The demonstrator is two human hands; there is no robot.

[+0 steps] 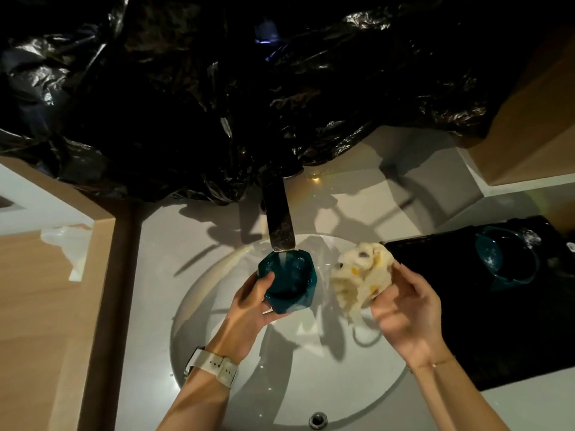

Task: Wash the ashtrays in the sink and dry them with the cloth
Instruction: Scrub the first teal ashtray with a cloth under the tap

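Under the running tap [281, 225], over the sink [199, 306], a teal ashtray [287, 284] is gripped by the left hand [252, 303] and rinsed. The cloth [361, 281] is pinched bunched in the right hand [407, 312]; drying is not started. A second ashtray [505, 259] is left on the bench [513, 402], apparently unwashed.

Faucet [279, 219] overhangs basin [217, 306]; front open.

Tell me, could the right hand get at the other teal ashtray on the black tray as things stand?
Probably yes. That second ashtray sits in the open on the black tray, just beyond the right hand, with nothing between them. But its fingers grip the cloth, which would need putting down first.
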